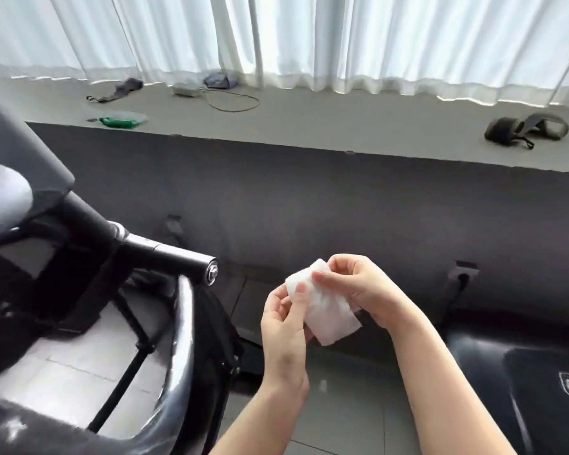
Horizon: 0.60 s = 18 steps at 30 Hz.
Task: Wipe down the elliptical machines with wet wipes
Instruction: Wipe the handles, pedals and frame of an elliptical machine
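Holding one wet wipe [326, 305], two hands, left hand [284, 326], right hand [358, 289]

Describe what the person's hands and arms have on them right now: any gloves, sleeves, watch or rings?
Nothing is worn that shows. The left hand and right hand are both bare, without gloves, and no rings are visible. Both forearms are bare right down to the bottom edge of the picture, with no sleeves, watch, wristband or markings in view.

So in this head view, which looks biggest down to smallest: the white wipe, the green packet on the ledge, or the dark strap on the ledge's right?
1. White wipe, though it is nearest the camera.
2. Dark strap.
3. Green packet.
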### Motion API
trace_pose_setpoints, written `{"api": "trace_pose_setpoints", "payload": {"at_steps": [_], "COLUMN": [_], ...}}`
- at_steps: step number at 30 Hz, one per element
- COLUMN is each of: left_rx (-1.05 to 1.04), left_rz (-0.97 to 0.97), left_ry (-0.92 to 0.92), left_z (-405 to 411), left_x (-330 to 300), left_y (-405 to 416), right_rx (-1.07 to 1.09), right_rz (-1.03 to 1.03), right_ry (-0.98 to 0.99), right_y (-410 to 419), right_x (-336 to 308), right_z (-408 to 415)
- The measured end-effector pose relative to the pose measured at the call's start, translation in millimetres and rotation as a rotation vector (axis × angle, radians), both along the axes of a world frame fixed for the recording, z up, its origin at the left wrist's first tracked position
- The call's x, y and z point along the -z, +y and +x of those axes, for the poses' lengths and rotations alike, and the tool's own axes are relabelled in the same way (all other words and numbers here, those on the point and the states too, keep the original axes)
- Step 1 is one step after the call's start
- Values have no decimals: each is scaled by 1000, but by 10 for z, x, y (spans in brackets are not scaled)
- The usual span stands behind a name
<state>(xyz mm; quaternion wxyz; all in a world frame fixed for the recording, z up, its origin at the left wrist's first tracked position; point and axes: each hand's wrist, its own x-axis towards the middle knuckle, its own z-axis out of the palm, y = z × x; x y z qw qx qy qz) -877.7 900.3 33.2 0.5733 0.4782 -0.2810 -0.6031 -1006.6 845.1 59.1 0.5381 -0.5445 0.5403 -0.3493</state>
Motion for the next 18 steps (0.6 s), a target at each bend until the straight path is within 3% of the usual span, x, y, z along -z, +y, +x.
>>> {"api": "trace_pose_setpoints", "payload": {"at_steps": [5,12,18], "left_rx": [-211,-677,-1124], "left_rz": [19,-134,-224], "left_ry": [8,-125,-206], "left_z": [61,177,252], "left_x": [-24,-132,-459], "left_y": [-336,-1056,-1720], "right_rx": [-231,-832,-1097], "right_rz": [-38,187,95], "right_ry": [1,-356,-383], "right_y": [-607,-1639,-2442], "right_x": [26,-3,-362], "right_z": [240,686,1114]}}
